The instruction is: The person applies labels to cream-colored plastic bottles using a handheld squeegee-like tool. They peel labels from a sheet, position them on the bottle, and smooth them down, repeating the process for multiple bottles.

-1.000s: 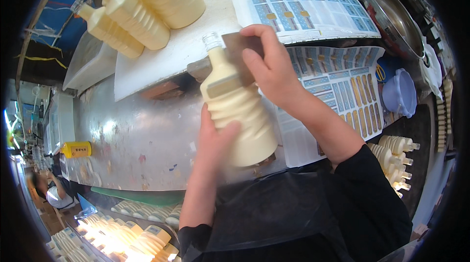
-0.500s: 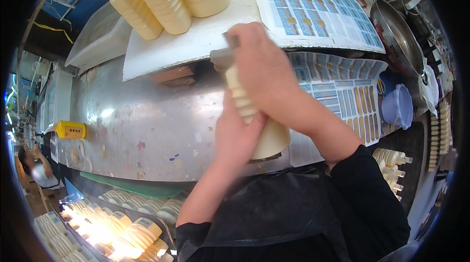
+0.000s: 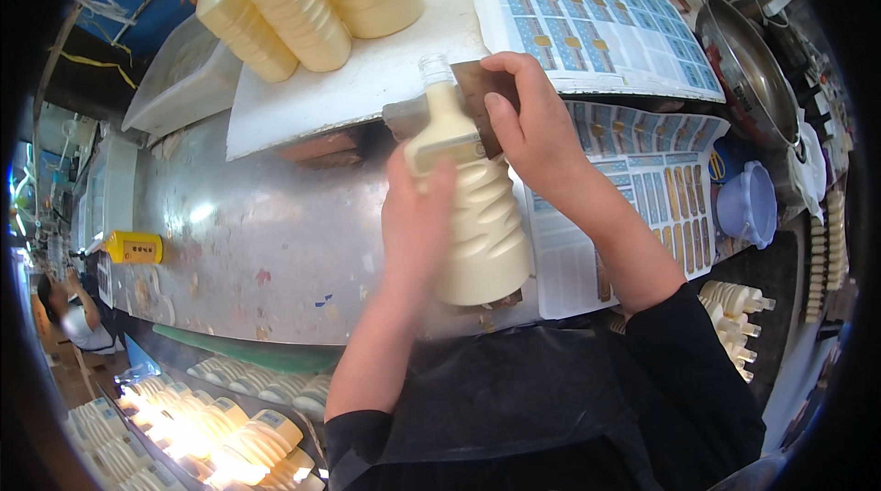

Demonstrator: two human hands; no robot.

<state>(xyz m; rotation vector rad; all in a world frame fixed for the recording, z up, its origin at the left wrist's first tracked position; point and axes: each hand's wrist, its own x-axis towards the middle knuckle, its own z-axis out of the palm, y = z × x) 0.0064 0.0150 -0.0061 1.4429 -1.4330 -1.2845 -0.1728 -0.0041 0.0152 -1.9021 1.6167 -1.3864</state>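
A cream bottle [image 3: 482, 234] with a wavy ribbed body and a clear neck leans away from me at the front edge of the metal table. A band-like label [image 3: 450, 151] is on its shoulder. My left hand [image 3: 413, 216], partly blurred, is closed round the bottle's left side, its thumb just below the label. My right hand [image 3: 541, 124] pinches a flat dark brown scraper-like plate [image 3: 485, 101] beside the bottle's neck and shoulder. A grey block [image 3: 402, 117] is partly hidden behind the bottle.
Label sheets [image 3: 587, 23] lie on the white board, and more sheets [image 3: 633, 206] lie below. Several cream bottles [image 3: 303, 5] stand at the back left. A yellow bottle [image 3: 134, 247] lies left; a purple bucket [image 3: 745, 205] is right. Crated bottles [image 3: 239, 436] sit lower left.
My right hand has moved right, off the bottle's shoulder, with the plate. The bottle's neck and label now show. My left hand has shifted up and left along the bottle.
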